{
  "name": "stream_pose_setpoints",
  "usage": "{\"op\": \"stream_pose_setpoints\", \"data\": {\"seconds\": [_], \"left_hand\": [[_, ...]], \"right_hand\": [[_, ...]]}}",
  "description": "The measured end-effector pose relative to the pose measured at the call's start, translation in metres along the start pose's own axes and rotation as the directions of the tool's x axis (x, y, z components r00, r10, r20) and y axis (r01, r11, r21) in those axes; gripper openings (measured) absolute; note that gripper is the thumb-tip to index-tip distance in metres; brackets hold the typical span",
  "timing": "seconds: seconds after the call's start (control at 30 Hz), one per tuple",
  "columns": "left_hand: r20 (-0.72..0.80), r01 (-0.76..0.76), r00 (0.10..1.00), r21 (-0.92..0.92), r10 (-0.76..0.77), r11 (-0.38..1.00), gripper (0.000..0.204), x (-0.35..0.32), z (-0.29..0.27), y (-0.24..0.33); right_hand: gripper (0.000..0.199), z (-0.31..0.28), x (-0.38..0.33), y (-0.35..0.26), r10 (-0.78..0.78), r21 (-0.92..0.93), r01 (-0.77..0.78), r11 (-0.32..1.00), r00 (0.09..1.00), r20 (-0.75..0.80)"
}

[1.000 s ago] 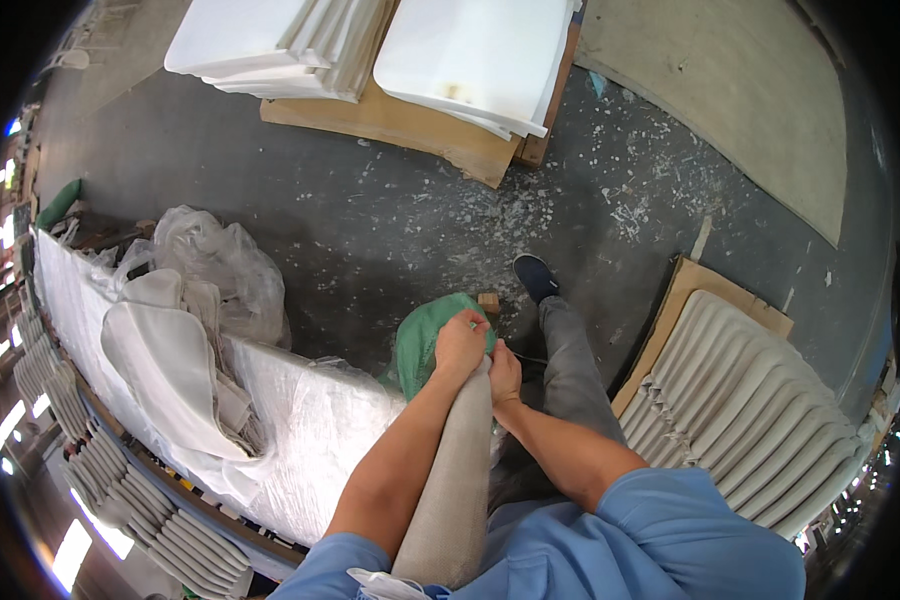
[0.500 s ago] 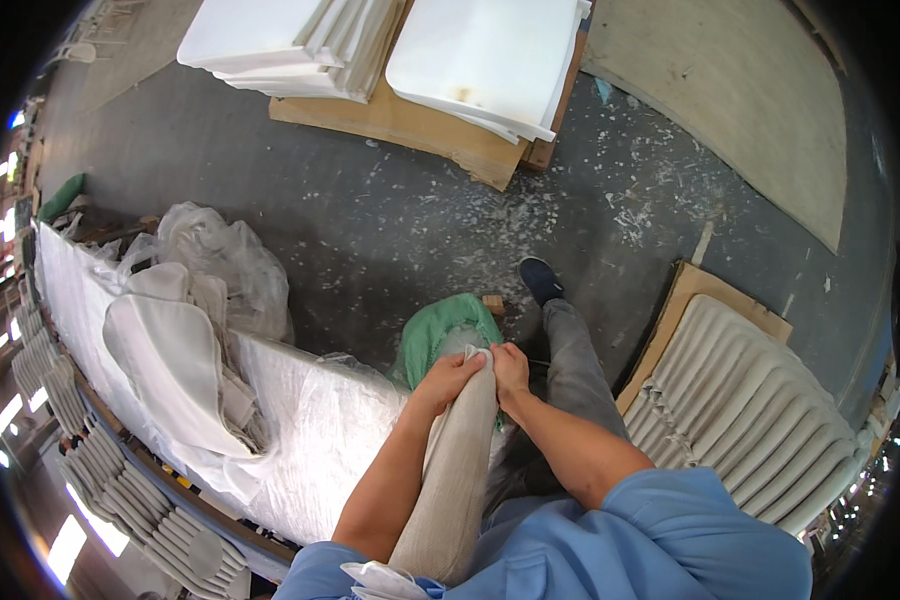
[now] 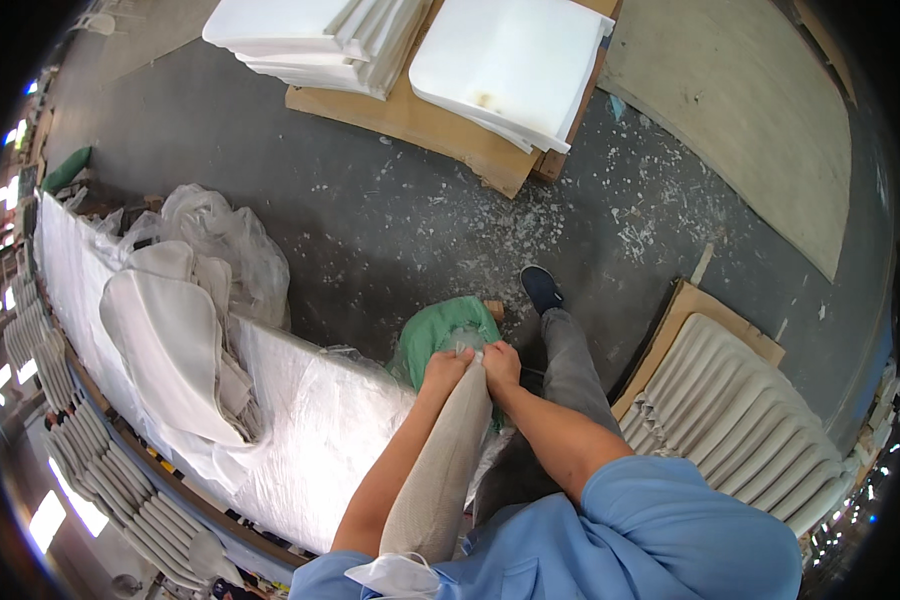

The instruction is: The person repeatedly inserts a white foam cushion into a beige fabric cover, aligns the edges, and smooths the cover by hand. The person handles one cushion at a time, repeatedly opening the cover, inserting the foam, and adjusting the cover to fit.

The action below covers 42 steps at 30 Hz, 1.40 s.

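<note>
Between my forearms lies a long beige fabric-covered cushion [image 3: 435,480], its near end against my blue shirt. At its far, narrow end my left hand [image 3: 448,368] is closed on the fabric edge, thumb on top. Close beside it on the right, my right hand [image 3: 501,366] also pinches the edge of the cover. The fingers' undersides are hidden. Just beyond both hands sits a green sack [image 3: 432,335] with clear plastic in its opening.
Left, a plastic-wrapped table [image 3: 320,440] bears beige covers [image 3: 160,330] beside crumpled clear plastic [image 3: 225,240]. Padded beige pieces [image 3: 740,410] stand in a row on cardboard at right. White panels [image 3: 510,70] are stacked ahead. White scraps litter the floor near my shoe [image 3: 541,288].
Both hands have shifted slightly, and the cushion's far end now looks narrower between them. The whole view has turned a little. Both hands keep their hold.
</note>
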State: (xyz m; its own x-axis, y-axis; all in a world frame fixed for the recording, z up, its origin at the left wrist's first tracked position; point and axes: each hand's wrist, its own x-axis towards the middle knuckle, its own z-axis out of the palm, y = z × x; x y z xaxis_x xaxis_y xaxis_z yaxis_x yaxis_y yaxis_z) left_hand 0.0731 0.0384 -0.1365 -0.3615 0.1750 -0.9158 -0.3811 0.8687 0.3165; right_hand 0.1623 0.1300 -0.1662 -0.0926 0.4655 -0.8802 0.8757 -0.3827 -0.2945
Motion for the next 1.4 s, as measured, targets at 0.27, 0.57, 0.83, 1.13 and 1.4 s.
{"op": "stream_pose_setpoints", "data": {"seconds": [0.27,0.57,0.83,1.13,1.4], "left_hand": [[0.066,-0.039,0.997,0.08,0.034,0.996,0.054,-0.023,-0.007,0.048],[-0.044,-0.115,0.991,0.185,0.125,0.976,0.051,-0.026,0.002,0.06],[-0.122,-0.083,0.985,0.29,0.123,0.953,0.043,-0.021,0.009,0.068],[-0.268,-0.101,0.949,0.24,0.167,0.965,0.045,-0.016,0.015,0.056],[-0.329,-0.159,0.916,0.23,0.23,0.96,0.046,-0.017,0.011,0.049]], "right_hand": [[0.075,-0.03,-0.004,-0.029,0.177,0.489,-0.57,0.66,0.751,0.636],[0.028,-0.041,0.001,-0.044,0.253,0.462,-0.39,0.797,0.909,0.331],[0.026,-0.037,0.039,-0.015,-0.154,-0.344,0.223,0.912,0.964,0.218],[0.023,-0.023,0.031,-0.013,-0.117,-0.367,0.102,0.925,0.993,-0.019],[0.022,-0.013,0.035,-0.025,-0.13,-0.273,0.135,0.952,0.991,0.034]]}}
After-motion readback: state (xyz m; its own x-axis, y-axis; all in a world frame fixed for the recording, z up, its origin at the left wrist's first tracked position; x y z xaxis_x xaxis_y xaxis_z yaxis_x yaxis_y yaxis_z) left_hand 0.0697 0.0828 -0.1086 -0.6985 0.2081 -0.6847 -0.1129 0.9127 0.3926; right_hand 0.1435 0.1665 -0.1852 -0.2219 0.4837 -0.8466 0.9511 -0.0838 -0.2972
